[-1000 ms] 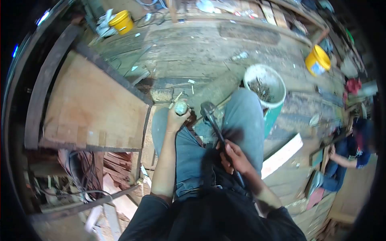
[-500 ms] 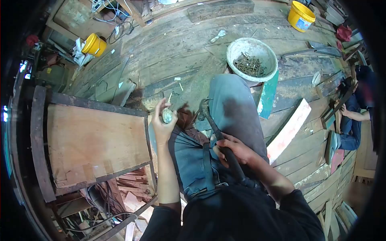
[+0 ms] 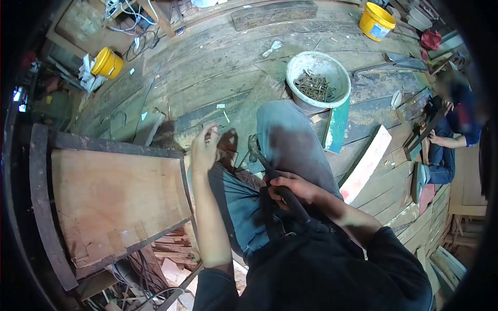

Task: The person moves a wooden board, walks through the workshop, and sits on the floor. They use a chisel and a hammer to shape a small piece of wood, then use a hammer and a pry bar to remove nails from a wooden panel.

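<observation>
My right hand (image 3: 293, 187) is wrapped round the dark handle of a hammer (image 3: 265, 165). The hammer lies slantwise over my lap, its metal head beside my bent knee. My left hand (image 3: 205, 147) is raised beside my other leg, near the corner of a wooden panel with a dark frame (image 3: 119, 192). Its fingers are curled together; whatever they may pinch is too small to make out. Past my knee stands a whitish bucket (image 3: 342, 83) with many nails (image 3: 315, 86) inside.
A green board (image 3: 338, 124) and a long whitish board (image 3: 367, 163) lie on the plank floor to the right. Two yellow buckets, one left (image 3: 108, 63) and one far right (image 3: 377, 22), stand farther off. Another person (image 3: 446, 140) works at the right. Cables and wood scraps (image 3: 174, 243) lie lower left.
My left hand has turned and its fingers have drawn closer together; the pale patch that showed between them is gone from sight. The right hand keeps its hold on the hammer. The view has shifted slightly.
</observation>
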`<state>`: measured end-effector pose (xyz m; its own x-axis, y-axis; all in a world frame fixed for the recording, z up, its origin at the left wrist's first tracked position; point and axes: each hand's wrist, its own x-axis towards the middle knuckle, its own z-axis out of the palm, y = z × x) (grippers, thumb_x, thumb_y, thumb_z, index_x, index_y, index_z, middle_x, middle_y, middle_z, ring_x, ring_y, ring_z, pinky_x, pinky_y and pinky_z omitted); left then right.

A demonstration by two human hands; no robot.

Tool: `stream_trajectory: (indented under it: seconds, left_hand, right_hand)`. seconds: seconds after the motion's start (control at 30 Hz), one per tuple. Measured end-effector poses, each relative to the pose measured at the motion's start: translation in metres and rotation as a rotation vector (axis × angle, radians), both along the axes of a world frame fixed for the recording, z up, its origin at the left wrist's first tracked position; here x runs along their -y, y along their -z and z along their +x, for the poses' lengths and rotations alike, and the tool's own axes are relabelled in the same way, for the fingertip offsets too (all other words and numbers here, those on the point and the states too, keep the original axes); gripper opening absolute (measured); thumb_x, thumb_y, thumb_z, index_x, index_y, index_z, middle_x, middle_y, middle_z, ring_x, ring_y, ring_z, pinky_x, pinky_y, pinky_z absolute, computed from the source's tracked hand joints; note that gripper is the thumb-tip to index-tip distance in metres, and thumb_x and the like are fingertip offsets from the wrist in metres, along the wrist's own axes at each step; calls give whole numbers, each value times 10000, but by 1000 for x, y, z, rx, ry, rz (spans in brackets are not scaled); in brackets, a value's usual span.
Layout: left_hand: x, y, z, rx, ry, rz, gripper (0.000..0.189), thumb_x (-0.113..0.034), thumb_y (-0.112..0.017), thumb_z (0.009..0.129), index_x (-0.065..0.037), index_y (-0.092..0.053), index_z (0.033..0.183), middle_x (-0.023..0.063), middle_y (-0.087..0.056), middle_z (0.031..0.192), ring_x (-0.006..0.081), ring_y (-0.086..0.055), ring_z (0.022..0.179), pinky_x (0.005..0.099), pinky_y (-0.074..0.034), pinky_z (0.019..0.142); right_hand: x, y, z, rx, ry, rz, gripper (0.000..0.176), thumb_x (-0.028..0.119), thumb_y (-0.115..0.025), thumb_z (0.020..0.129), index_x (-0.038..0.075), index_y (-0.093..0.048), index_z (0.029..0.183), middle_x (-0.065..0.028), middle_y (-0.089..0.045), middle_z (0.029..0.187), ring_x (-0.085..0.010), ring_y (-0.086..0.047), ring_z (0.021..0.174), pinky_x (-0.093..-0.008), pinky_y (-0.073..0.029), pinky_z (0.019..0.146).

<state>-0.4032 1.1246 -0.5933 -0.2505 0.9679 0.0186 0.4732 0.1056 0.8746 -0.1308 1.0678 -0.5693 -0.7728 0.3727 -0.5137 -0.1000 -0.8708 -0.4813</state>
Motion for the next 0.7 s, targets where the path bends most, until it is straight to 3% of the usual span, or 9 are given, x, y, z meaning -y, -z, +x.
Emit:
stream_trajectory:
  seconds: [0.07,0.13,0.2,0.33,0.4,0.47,0.57,0.63,0.7]
  left_hand:
    - [-2,-1,-10,63,21,-112,323,-266,-501,968,-8,-612,1126,78,-651,847,142,-628,807,271,-468,738]
    - [-6,-5,-16,86,26,-85,299,-245,-483,975,-12,-619,1104,90,-647,792,133,-627,741,264,-473,666]
    - [-11,-5,-28,330,5,-310,272,-214,-463,977,-15,-619,1077,99,-631,722,125,-609,623,262,-471,573]
    - [-15,5,-49,242,89,-123,237,-166,-440,963,-3,-606,1008,81,-565,562,137,-579,496,258,-424,449]
    - [-32,21,-58,396,-7,-163,255,-179,-436,962,12,-602,927,85,-555,544,142,-580,487,275,-447,470]
    - [-54,30,-64,156,48,-185,249,-187,-445,946,0,-604,907,87,-571,549,138,-583,477,279,-428,457]
    - [-78,26,-55,94,44,-258,271,-226,-446,931,-11,-610,908,93,-585,540,143,-592,476,280,-413,456]
    - [-89,29,-60,79,46,-268,275,-233,-447,928,-13,-611,910,96,-587,543,143,-592,477,278,-411,453]
    - [-93,29,-59,160,39,-281,277,-245,-460,919,-14,-613,917,103,-594,551,144,-598,486,272,-413,455]
  right_hand:
    - [-3,-1,-5,26,0,-16,241,216,-460,945,76,-442,1140,-73,-502,679,-178,-508,461,-278,-420,414]
    - [-4,4,-6,41,-43,-3,324,239,-501,932,74,-429,1201,-84,-530,731,-195,-544,543,-317,-465,475]
    - [-4,5,-11,42,-60,-5,312,236,-503,930,68,-437,1185,-85,-533,730,-195,-545,547,-317,-465,476]
    - [0,6,-20,50,-68,-34,272,232,-527,916,53,-476,1114,-88,-549,737,-195,-553,560,-316,-471,482]
    - [7,2,-27,121,-27,-42,202,211,-477,934,66,-503,1073,-79,-539,710,-176,-526,492,-282,-429,426]
    - [10,2,-30,133,-27,-24,193,224,-484,936,67,-482,1048,-75,-549,714,-181,-543,508,-292,-439,431]
    - [15,6,-27,67,-11,-23,198,229,-494,935,64,-463,1038,-77,-553,719,-184,-542,502,-296,-445,434]
    - [15,9,-26,20,-48,-37,262,261,-557,904,76,-437,1045,-97,-560,753,-200,-559,579,-324,-479,487]
    - [15,-1,-27,46,-13,-42,230,244,-529,918,67,-445,1039,-90,-556,737,-195,-551,534,-313,-464,461]
